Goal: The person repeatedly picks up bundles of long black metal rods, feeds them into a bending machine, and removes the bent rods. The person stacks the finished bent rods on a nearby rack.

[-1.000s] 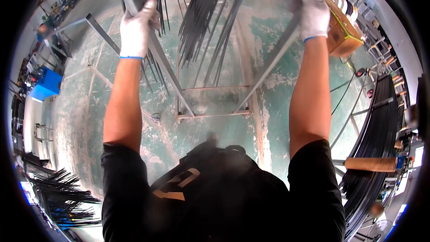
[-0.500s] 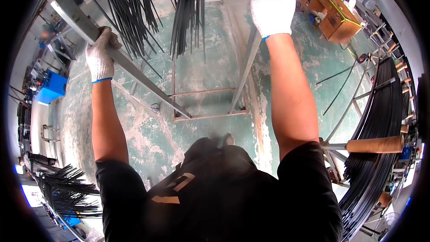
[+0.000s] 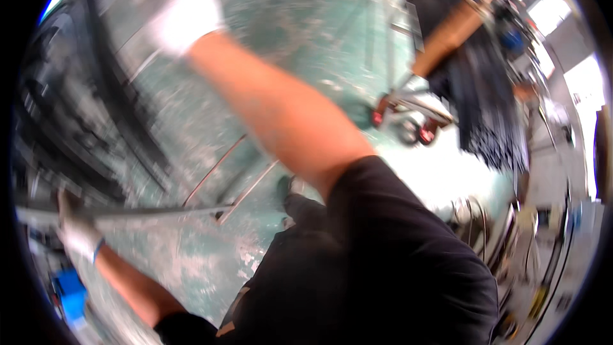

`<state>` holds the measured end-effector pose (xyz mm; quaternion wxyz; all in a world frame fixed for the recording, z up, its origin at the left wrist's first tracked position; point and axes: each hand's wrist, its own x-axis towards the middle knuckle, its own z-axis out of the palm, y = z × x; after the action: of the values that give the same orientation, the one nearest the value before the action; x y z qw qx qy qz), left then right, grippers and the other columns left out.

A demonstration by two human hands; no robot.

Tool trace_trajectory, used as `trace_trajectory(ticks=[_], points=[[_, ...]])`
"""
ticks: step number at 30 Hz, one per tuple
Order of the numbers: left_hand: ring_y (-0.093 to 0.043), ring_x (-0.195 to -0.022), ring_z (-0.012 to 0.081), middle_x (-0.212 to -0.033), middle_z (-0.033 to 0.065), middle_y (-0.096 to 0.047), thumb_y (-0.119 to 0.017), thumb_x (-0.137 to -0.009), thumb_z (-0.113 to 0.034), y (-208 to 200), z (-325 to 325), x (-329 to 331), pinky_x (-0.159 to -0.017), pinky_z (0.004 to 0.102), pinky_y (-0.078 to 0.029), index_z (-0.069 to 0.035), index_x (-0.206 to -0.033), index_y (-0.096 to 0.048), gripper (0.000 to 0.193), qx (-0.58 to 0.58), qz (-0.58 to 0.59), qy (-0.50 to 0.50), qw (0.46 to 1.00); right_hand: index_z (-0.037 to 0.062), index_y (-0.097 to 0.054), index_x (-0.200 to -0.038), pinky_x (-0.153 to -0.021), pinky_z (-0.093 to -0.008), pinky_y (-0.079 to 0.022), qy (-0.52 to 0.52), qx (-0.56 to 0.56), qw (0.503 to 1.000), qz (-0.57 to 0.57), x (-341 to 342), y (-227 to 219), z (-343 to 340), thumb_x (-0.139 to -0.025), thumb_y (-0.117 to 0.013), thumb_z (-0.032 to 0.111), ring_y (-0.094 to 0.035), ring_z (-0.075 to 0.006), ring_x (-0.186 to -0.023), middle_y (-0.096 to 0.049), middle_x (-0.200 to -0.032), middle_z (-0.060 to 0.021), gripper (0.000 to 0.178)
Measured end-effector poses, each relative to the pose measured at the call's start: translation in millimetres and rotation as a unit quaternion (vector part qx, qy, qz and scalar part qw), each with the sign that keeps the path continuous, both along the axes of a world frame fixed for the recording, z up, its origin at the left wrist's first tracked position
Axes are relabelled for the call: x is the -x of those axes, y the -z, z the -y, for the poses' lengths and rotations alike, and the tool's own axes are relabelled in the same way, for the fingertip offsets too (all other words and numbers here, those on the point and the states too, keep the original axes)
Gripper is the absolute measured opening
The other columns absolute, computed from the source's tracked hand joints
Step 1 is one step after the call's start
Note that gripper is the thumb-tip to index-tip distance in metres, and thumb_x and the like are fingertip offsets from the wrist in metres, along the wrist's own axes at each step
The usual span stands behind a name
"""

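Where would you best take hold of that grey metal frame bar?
Grip the grey metal bar around its bare straight length, probably from above with fingers wrapped round, as the gloved left hand does. It lies nearly level and looks slim enough to encircle. The picture is blurred.

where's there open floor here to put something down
Bare green floor lies beyond the raised right hand, up to the wheeled cart. A smaller patch sits under the metal bar the left hand grips. The dark rods crowd the left.
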<state>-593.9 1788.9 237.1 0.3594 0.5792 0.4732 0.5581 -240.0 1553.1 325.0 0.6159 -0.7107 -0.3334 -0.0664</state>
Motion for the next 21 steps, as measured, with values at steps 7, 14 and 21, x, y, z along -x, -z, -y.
trace_trajectory(ticks=[7, 14, 21], points=[[-0.071, -0.098, 0.0236, -0.119, 0.0134, -0.073, -0.091, -0.08, -0.031, 16.7, 107.8, 20.4, -0.084, 0.0352, -0.061, -0.004, -0.123, -0.07, 0.055, -0.112, 0.036, -0.205, 0.972, -0.0079, -0.064, -0.121, -0.1, -0.0467, -0.054, -0.107, 0.124, 0.986, 0.015, 36.5, -5.3, 141.0, -0.087, -0.074, 0.039, -0.067, -0.0419, -0.113, -0.069, -0.114, -0.0298, 0.059], [-0.07, -0.106, 0.0268, -0.121, 0.0177, -0.071, -0.071, -0.097, -0.014, 116.3, 333.5, -42.0, -0.091, 0.0376, -0.058, 0.005, -0.12, -0.068, 0.03, -0.147, -0.123, -0.054, 0.98, 0.0035, -0.072, -0.101, -0.086, -0.0465, -0.059, 0.337, 0.317, 0.881, 0.094, -78.4, 78.0, 490.3, -0.082, -0.081, 0.037, -0.072, -0.0371, -0.099, -0.073, -0.103, -0.0228, 0.039], [-0.06, -0.093, 0.013, -0.098, 0.0043, -0.065, -0.065, -0.093, 0.003, 142.7, 618.6, -198.3, -0.086, 0.0292, -0.049, 0.0, -0.098, -0.066, 0.006, 0.1, -0.074, 0.487, 0.864, 0.0054, -0.072, -0.126, -0.101, -0.038, -0.054, 0.518, 0.594, 0.574, -0.223, -196.9, 123.8, 851.9, -0.08, -0.072, 0.073, -0.068, -0.0292, -0.121, -0.072, -0.127, -0.0145, 0.082]])
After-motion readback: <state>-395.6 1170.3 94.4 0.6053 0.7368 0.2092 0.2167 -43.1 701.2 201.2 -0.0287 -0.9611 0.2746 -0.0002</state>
